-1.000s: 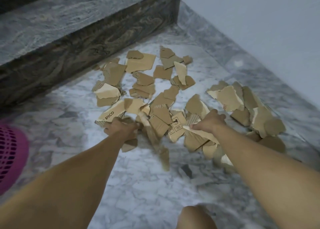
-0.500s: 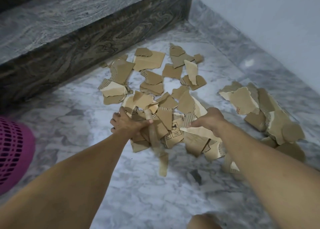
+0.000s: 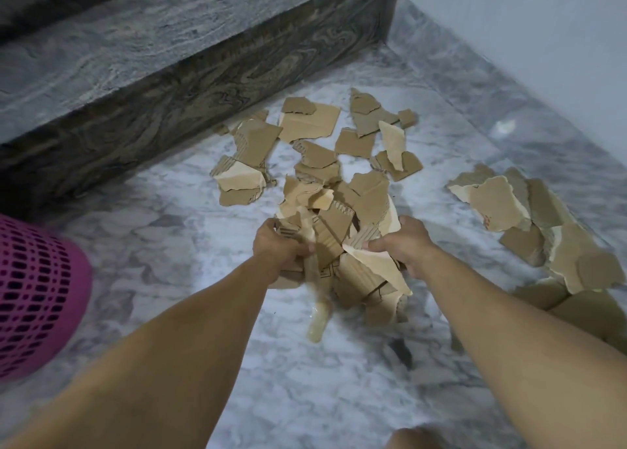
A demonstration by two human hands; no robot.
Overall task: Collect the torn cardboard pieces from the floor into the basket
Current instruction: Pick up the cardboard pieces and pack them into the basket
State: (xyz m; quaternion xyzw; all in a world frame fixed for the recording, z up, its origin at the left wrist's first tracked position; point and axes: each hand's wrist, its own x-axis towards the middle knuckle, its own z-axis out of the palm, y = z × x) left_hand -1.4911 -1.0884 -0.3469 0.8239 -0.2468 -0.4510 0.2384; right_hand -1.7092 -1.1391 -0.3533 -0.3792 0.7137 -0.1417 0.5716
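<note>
**Cardboard scraps bunched between two hands on the marble floor**

Torn brown cardboard pieces [image 3: 334, 245] are gathered into a loose, bristling bundle at the middle of the view, pressed together from both sides. The left hand [image 3: 280, 248] has its fingers curled around the bundle's left edge, thumb over the top; the right hand [image 3: 405, 241] grips the right edge, pinching a pale, peeled sheet that slants down toward the floor. A long strip [image 3: 317, 299] hangs from the bottom of the bundle — blurred, so whether it touches the floor cannot be told.

More scraps remain on the grey-white marble floor [image 3: 169, 252]. A scattered group of flat pieces [image 3: 312, 126] lies just beyond the bundle, reaching toward the foot of the dark veined stone step [image 3: 169, 85]. A second heap of larger, overlapping pieces [image 3: 543, 225] sits well apart to the right, near the pale wall [image 3: 543, 35].

At the left edge, a pink perforated plastic basket [image 3: 37, 292] is partly in view — only its curved wall shows, and its inside cannot be seen. It stands well apart from the bundle, to the left of the left forearm. A knee [image 3: 417, 438] shows at the bottom edge.
</note>
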